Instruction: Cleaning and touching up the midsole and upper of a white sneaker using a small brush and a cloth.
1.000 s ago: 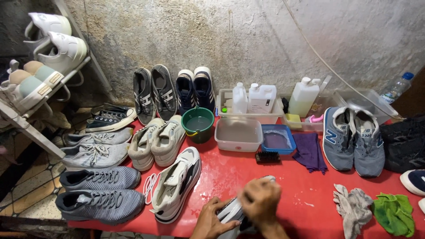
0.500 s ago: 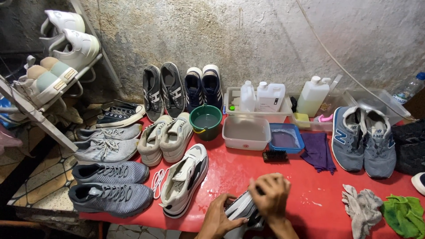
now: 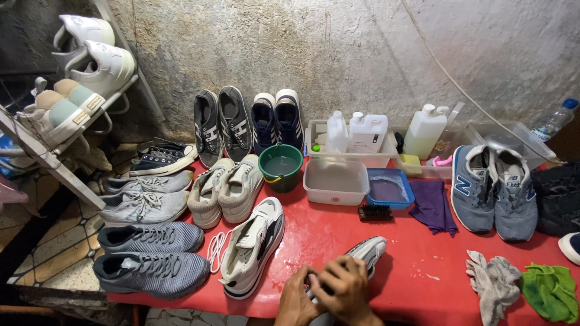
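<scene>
Fingers [image 3: 338, 279] of both hands, the left hand [image 3: 296, 300] and right hand [image 3: 345, 290], are clenched around a grey sneaker [image 3: 365, 250] at the red desk's [image 3: 423, 265] near edge, which looks light, soft-sided and probably wet, best gripped at the stiffer sole.

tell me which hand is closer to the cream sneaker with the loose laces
Left. The left hand sits just right of the cream sneaker, near its heel end. The right hand is farther right, on the grey shoe both hands grip.
</scene>
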